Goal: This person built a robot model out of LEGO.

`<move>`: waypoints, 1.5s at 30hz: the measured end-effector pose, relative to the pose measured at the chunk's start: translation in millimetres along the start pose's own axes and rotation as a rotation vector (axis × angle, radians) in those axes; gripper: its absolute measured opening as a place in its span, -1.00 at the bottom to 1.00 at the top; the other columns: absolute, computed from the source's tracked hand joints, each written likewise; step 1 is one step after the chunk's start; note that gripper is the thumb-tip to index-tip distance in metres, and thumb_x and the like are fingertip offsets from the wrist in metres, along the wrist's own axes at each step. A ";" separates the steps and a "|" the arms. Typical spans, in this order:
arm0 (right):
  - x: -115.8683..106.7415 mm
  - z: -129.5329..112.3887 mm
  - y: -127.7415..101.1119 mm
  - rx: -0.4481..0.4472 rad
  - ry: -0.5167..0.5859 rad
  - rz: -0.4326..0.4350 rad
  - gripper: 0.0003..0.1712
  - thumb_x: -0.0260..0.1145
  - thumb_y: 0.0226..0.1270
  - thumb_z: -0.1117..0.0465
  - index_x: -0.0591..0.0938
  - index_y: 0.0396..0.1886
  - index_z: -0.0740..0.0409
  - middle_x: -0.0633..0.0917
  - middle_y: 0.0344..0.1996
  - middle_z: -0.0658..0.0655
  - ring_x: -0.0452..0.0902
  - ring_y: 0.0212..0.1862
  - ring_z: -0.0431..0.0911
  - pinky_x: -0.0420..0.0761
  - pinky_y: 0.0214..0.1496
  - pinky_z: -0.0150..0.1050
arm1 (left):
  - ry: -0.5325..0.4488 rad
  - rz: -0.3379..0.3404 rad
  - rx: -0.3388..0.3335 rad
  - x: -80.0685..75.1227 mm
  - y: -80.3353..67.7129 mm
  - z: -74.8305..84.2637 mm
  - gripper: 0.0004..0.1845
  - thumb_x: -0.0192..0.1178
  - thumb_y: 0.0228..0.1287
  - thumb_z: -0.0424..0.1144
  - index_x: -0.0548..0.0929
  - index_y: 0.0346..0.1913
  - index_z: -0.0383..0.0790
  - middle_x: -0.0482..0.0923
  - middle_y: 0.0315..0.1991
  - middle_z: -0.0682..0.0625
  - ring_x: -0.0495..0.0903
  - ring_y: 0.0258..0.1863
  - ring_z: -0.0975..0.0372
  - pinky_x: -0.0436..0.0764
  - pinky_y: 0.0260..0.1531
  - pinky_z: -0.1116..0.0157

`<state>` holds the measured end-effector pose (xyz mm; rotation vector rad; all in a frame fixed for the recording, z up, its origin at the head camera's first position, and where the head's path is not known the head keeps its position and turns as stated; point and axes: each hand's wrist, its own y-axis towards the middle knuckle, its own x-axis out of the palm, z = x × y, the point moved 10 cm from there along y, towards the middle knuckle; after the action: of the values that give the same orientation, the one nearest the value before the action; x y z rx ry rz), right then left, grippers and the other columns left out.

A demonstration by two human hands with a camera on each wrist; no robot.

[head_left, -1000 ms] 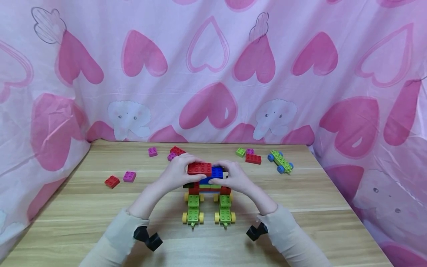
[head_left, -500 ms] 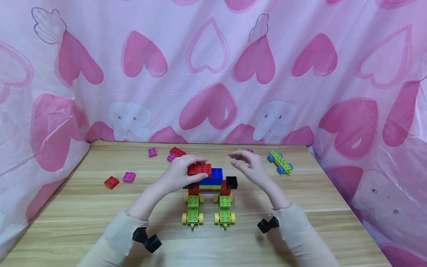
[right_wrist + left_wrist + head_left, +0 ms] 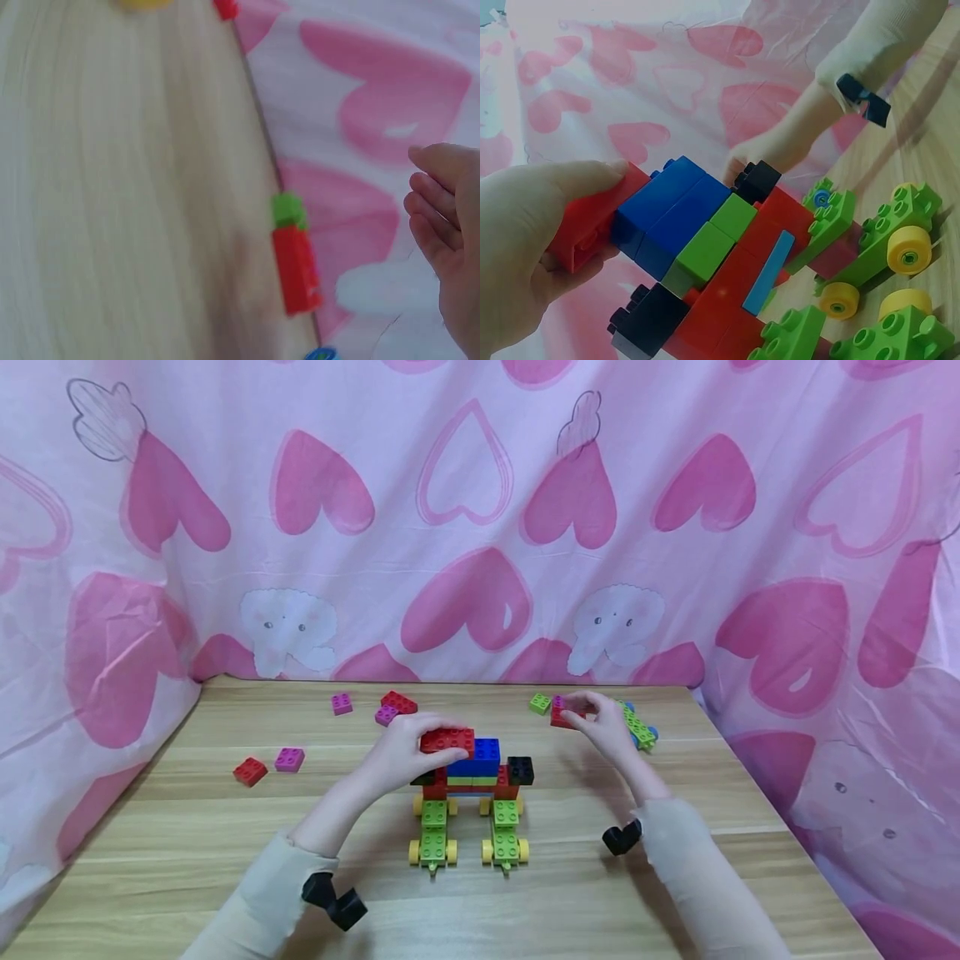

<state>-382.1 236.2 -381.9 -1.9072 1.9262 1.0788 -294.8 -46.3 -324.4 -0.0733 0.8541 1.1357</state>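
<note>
My left hand [image 3: 397, 752] grips a red brick [image 3: 447, 742] between thumb and fingers. That brick sits at the top of a toy-brick build, against the blue bricks [image 3: 480, 762]. Lime bricks [image 3: 709, 247], red ones and two black bricks [image 3: 521, 769] make up the body below. Lime wheeled bases [image 3: 433, 842] with yellow wheels carry it. At the back right, my right hand [image 3: 606, 727] overlaps a loose red brick [image 3: 562, 717] and a small magenta brick [image 3: 558, 702]. In the right wrist view its fingers are loosely bent, apart from the red brick.
A lime brick [image 3: 540, 702] lies left of the right hand, and a lime car base [image 3: 639, 727] with blue wheels is partly behind it. Several red and magenta bricks [image 3: 289, 760] lie on the left of the wooden table [image 3: 187, 860]. A heart-patterned curtain [image 3: 465, 593] borders the table.
The right hand has let go of the build and moved right and back to the loose red brick, uncovering the right black brick. The left hand keeps its hold.
</note>
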 end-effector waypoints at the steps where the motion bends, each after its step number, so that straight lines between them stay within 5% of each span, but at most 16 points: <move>1: 1.1 5.3 1.8 0.005 -0.016 -0.005 -0.69 0.38 0.29 0.25 0.65 -0.01 0.28 0.72 -0.11 0.27 0.63 -0.07 0.10 0.64 -0.02 0.06 | -0.007 0.000 -0.007 -0.1 0.0 -0.8 -0.62 0.41 0.16 -0.12 0.71 0.04 -0.17 0.71 -0.03 -0.06 0.64 -0.14 0.18 0.64 -0.25 0.34; 11: 24.4 61.6 0.3 0.258 0.002 -0.134 -0.48 0.35 0.33 0.15 0.48 0.25 0.15 0.49 0.19 0.15 0.37 0.26 0.10 0.43 0.32 0.10 | -0.048 0.009 -0.062 2.0 -1.5 -10.1 -0.60 0.41 0.16 -0.11 0.70 0.05 -0.17 0.69 0.00 -0.08 0.61 -0.13 0.16 0.64 -0.22 0.33; 21: 33.3 73.6 16.0 0.131 -0.170 -0.173 -0.46 0.39 0.28 0.22 0.51 0.20 0.35 0.46 0.25 0.40 0.34 0.30 0.27 0.34 0.38 0.16 | -0.063 0.016 -0.059 2.8 -1.8 -10.5 -0.60 0.42 0.15 -0.13 0.70 0.04 -0.18 0.69 -0.01 -0.09 0.61 -0.15 0.16 0.63 -0.26 0.34; 45: 36.3 73.6 16.2 0.100 -0.221 -0.193 -0.60 0.43 0.17 0.35 0.63 0.02 0.34 0.52 0.18 0.43 0.41 0.24 0.29 0.44 0.29 0.17 | -0.082 0.025 -0.063 3.1 -2.2 -13.4 -0.60 0.43 0.14 -0.13 0.70 0.04 -0.19 0.70 -0.05 -0.11 0.60 -0.23 0.18 0.63 -0.34 0.37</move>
<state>-426.3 252.6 -450.9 -1.7937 1.6104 1.0651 -300.0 -51.1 -336.4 -0.0681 0.7483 1.1813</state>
